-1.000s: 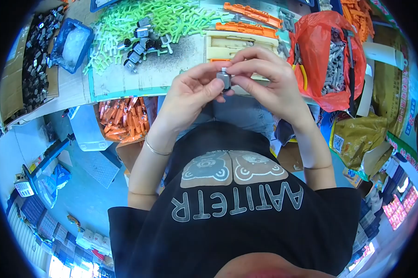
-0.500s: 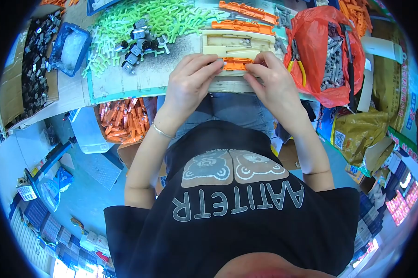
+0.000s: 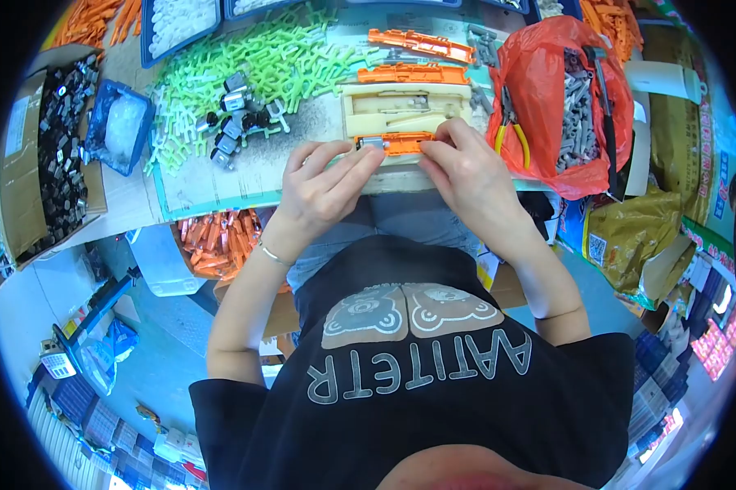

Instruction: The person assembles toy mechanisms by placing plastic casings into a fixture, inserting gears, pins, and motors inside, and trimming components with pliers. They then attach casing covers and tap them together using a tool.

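Observation:
An orange plastic shell (image 3: 407, 144) lies in the near slot of a cream-coloured fixture block (image 3: 368, 124). At the shell's left end is a small silver motor (image 3: 371, 142). My left hand (image 3: 320, 186) has its fingers closed together, with the fingertips against the near side of the motor. My right hand (image 3: 471, 166) pinches the shell's right end between thumb and fingers; the exact contact is partly hidden. Behind the block lie two more orange shells (image 3: 413, 74) (image 3: 421, 46). To the left, several silver-and-black motors (image 3: 235, 122) rest beside light green forked plastic parts (image 3: 257, 69).
A red plastic bag (image 3: 539, 73) of grey parts stands at right, with yellow-handled pliers (image 3: 512, 139) at its edge. At left are a blue tray (image 3: 143, 135) and a box of black parts (image 3: 62, 147). Orange pieces (image 3: 225, 241) fill a box below the table edge.
The view has shifted, so the table sits lower in the picture. The silver motor now shows at the shell's left end, where my left fingers covered it. My right hand stays at the right end.

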Motion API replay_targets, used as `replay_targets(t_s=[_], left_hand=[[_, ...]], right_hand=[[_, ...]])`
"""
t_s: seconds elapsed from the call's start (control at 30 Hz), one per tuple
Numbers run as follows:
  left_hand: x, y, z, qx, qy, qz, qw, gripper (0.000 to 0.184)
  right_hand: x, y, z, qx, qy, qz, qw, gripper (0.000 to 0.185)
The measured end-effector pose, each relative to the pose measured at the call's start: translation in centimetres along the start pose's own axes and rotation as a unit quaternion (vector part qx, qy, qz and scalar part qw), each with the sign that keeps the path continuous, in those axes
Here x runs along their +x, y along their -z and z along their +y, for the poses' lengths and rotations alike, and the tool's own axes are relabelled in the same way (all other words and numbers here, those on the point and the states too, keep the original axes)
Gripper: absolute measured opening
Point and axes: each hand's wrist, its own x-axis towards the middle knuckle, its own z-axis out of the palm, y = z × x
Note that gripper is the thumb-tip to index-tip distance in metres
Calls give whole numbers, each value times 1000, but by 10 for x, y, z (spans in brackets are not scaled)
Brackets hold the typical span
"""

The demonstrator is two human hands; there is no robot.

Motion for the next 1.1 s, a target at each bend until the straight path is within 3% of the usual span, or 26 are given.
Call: replay_targets(t_s=[0.17, 0.23, 0.37, 0.4, 0.43, 0.47, 0.6, 0.67, 0.8, 0.87, 1.0, 1.1], left_hand=[[20, 2, 5, 14, -33, -14, 999, 26], [35, 5, 5, -17, -43, -93, 995, 17], [55, 9, -2, -66, -16, -59, 996, 17], [62, 11, -6, -62, -19, -56, 996, 17], [70, 14, -10, -63, 20, -33, 997, 17], [78, 16, -16, -64, 59, -10, 996, 17], [110, 12, -47, -27, 133, 25, 990, 13], [127, 6, -62, -6, 136, 32, 990, 13], [159, -24, -93, 50, 121, 28, 991, 12], [175, -42, -104, 77, 100, 21, 992, 11], [193, -60, -114, 142, 70, -29, 987, 10], [195, -56, -115, 138, 62, -43, 988, 11]], right_hand=[[8, 22, 1, 16, 5, -43, 999, 16], [22, 39, 12, 72, 13, -59, 996, 19], [84, 73, 60, 13, 36, 161, 986, 20], [104, 79, 77, -21, 1, 177, 984, 21], [125, 83, 98, -198, -1, 199, 960, 24], [142, 82, 113, -252, -42, 184, 949, 22], [174, 69, 126, -368, 3, 196, 909, 13], [179, 66, 128, -376, -6, 165, 912, 18], [181, 70, 139, -253, -72, 133, 956, 16], [178, 72, 143, -173, -11, 211, 962, 14], [173, 71, 135, -189, 7, 224, 956, 10], [170, 74, 128, -130, -33, 193, 972, 17]])
